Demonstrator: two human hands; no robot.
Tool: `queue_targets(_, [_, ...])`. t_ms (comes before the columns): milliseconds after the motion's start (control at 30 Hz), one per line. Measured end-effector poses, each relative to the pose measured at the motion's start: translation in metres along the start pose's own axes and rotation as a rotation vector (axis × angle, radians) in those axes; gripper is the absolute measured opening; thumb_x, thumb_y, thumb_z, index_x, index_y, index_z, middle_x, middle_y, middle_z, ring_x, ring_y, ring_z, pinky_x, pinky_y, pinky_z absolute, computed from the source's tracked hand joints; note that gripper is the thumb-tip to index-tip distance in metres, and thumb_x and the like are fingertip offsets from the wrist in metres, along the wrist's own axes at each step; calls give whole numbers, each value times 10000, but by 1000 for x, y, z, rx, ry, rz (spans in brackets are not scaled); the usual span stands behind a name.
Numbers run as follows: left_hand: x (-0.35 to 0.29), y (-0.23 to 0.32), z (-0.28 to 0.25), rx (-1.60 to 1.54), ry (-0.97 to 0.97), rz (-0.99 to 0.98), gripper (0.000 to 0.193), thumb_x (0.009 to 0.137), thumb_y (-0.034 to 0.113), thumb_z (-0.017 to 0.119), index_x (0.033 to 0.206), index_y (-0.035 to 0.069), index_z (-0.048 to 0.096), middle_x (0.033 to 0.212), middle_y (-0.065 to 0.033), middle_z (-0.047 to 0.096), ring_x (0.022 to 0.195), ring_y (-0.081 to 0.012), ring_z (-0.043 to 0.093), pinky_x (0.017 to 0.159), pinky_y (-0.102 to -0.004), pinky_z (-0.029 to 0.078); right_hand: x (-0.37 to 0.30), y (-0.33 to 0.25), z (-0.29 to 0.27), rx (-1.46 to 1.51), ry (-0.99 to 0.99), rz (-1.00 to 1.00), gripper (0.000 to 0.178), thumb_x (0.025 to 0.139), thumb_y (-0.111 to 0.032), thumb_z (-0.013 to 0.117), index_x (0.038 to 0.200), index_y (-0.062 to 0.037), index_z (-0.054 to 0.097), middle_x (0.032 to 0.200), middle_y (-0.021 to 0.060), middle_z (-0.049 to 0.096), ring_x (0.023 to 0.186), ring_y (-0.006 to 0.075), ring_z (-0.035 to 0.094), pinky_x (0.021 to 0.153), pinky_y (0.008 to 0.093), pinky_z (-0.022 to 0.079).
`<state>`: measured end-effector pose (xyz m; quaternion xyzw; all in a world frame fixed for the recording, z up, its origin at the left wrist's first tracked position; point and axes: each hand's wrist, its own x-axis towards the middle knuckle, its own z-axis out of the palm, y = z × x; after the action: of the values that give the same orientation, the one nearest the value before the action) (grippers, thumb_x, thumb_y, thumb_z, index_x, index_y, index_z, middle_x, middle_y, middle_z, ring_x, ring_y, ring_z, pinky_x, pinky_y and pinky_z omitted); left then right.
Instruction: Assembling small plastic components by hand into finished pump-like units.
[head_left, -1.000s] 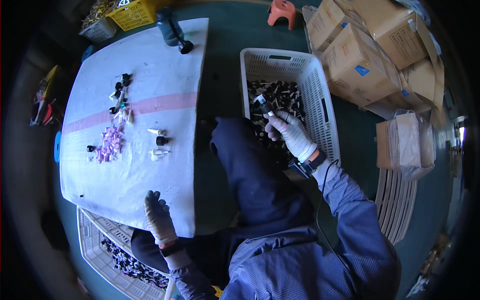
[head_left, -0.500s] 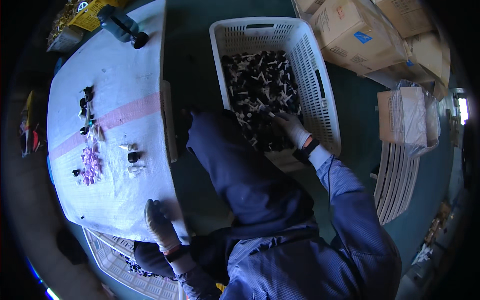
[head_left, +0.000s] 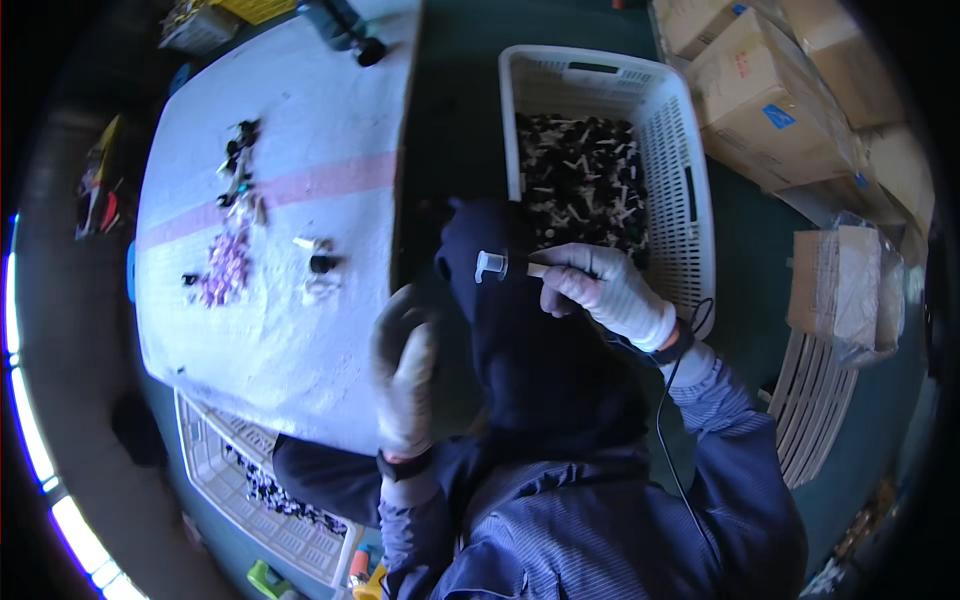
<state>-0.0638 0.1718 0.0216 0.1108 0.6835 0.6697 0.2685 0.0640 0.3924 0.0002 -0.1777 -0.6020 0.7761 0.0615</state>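
My right hand [head_left: 610,290], in a pale work glove, pinches a small plastic part by its pale stem. The part's translucent white end [head_left: 490,266] points left, with a dark collar between it and my fingers; I cannot tell its exact kind. My left hand [head_left: 405,375], also gloved, is raised beside the table's right edge, thumb and fingers apart with nothing between them. Beyond my right hand stands a white slotted crate [head_left: 680,190] filled with black-and-white plastic parts [head_left: 580,180].
On the white table [head_left: 330,370] lie a cluster of pink-purple pieces [head_left: 226,268], a line of black and white parts [head_left: 240,160], and a black cap [head_left: 322,264]. A dark bottle [head_left: 335,25] stands at its far end. Cardboard boxes [head_left: 770,110] are stacked right; another crate [head_left: 205,450] sits lower left.
My right hand has come out of the crate toward my lap, holding the small plastic part. My left hand has lifted and moved right, off the table's near corner. The view has shifted.
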Motion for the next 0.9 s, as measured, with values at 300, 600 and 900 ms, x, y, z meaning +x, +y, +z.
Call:
queue_targets(300, [-46,-22,-22,-210,-77,-122,369,937,144,636,1276,20,560,1045,-30,646,923,-80,563,857,-248,462,-16,-32,71,-346,-112,-51,186,929,-82,603,1088,-2,657,769,64,689,689,99,658,624,239,532])
queue_targets(600, [-85,-33,-49,-395,-88,-86,431,947,226,635,1299,11,512,877,-53,614,644,-114,539,568,-264,470,-26,-15,126,-557,-192,-438,165,886,-109,666,1031,-32,659,855,144,703,783,285,706,658,339,564])
queue_targets(900, [-111,-31,-62,-402,-32,-73,493,889,200,709,1298,-3,523,830,-32,603,677,-116,565,583,-249,470,-34,-7,135,-632,-278,-411,178,909,-124,648,1067,-42,652,804,123,694,736,256,701,628,322,550])
